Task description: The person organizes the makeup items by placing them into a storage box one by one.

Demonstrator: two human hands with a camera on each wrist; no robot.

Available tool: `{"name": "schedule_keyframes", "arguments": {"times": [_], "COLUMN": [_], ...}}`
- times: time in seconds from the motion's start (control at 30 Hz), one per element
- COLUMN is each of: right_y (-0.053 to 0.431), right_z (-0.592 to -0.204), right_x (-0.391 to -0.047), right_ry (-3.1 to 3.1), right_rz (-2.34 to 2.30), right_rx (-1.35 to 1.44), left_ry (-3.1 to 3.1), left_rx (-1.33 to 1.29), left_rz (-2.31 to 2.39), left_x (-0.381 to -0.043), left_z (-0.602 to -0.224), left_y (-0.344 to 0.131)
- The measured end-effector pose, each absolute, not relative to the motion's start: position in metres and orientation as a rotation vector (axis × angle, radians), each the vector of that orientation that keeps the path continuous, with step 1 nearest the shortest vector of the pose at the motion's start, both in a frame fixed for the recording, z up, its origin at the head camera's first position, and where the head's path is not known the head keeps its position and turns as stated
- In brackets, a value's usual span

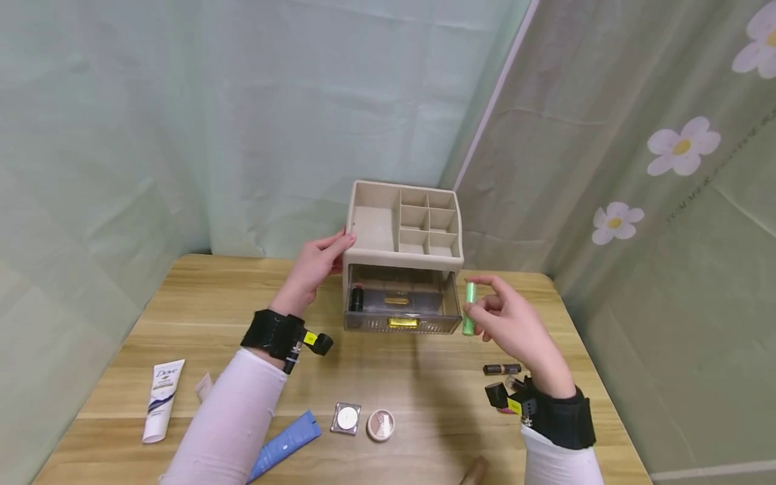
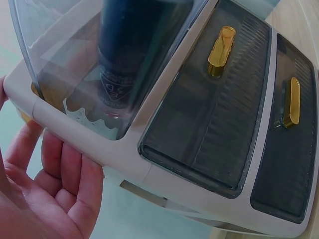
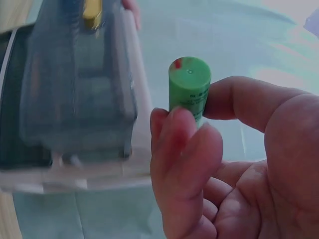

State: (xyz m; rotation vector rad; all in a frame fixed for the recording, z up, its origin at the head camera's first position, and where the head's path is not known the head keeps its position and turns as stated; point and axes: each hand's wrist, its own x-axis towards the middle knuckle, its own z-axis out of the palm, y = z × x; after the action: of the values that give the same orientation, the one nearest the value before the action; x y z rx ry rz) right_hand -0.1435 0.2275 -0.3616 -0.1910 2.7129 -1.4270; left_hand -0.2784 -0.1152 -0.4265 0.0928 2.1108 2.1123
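My right hand [image 1: 506,316] pinches a small green cylindrical tube [image 1: 469,310] upright between thumb and fingers, just right of the pulled-out drawer. In the right wrist view the tube's flat end [image 3: 189,72] faces the camera, a red mark at its rim. My left hand [image 1: 315,266] holds the left side of a beige cosmetics organizer [image 1: 374,229], thumb near its top edge. The organizer's top drawer [image 1: 430,325], see-through with a gold handle, stands pulled out. Inside it, at the left, is a black lipstick-like tube [image 1: 356,298].
A white Dove tube [image 1: 164,401] and a blue tube [image 1: 285,444] lie at left. A square compact [image 1: 346,418] and a round compact [image 1: 380,425] sit in front. A dark lipstick-like tube [image 1: 502,369] lies near my right wrist. Curtains hang behind the wooden table [image 1: 200,303].
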Motion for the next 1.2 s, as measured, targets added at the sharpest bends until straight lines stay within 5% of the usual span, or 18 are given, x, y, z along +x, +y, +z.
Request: {"name": "schedule_keyframes", "arguments": {"times": [1.2], "right_y": [0.135], "right_z": [-0.358], "right_x": [-0.187], "right_ry": [2.832], "right_rz": [-1.201], "right_rx": [-0.418], "left_ry": [2.083], "left_rx": [0.110], "left_rz": [2.135], "left_x": [-0.276], "left_z": [-0.426], "left_y": [-0.103]}}
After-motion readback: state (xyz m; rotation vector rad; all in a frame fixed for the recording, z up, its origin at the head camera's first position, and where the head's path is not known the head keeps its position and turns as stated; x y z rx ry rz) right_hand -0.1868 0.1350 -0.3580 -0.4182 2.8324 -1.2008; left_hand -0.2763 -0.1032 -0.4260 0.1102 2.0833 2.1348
